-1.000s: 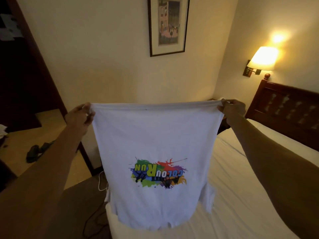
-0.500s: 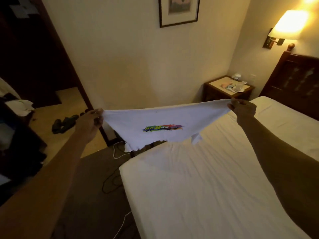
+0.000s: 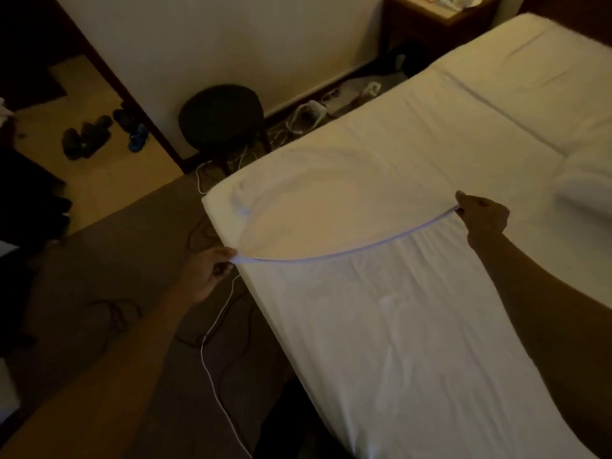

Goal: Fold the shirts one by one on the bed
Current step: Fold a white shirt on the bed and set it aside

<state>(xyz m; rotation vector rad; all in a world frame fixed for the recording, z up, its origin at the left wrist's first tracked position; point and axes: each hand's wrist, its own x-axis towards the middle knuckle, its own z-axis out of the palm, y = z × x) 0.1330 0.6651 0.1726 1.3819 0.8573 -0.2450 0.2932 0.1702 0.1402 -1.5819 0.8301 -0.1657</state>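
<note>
left hand (image 3: pixel 212 273) and right hand (image 3: pixel 483 215) each pinch a hem corner; the shirt (image 3: pixel 331 200) spreads over the bed (image 3: pixel 430 326), its length running away toward the far-left corner.

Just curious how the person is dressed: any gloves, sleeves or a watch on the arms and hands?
No. The left hand and right hand are bare, without gloves; both forearms show no sleeves or watch. Dim light: a ring cannot be ruled out.
</note>
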